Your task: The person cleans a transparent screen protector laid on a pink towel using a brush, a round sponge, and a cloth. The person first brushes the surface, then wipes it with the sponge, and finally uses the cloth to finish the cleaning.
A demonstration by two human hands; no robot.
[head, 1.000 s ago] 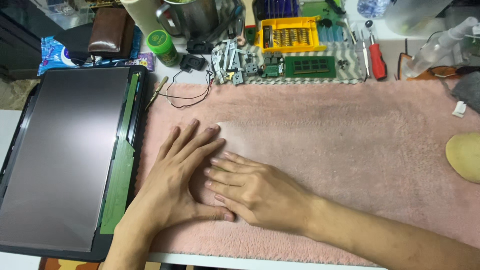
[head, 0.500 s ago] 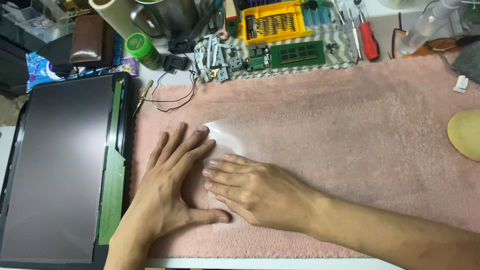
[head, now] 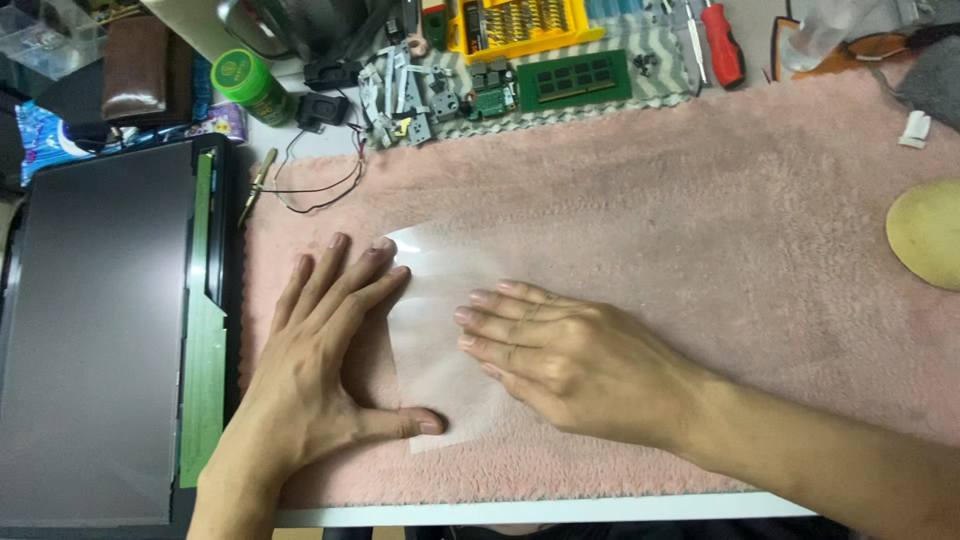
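The left hand (head: 320, 350) lies spread, fingers flat on the clear plastic sheet's (head: 435, 345) left edge. The right hand (head: 560, 355) presses flat on its right part, over the pink towel (head: 700, 220).

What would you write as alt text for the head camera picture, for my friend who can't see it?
Two bare hands, left hand and right hand, press flat on a clear plastic sheet lying on a fuzzy pink mat. A dark laptop screen panel lies to the left; a green memory module and a red screwdriver sit behind.
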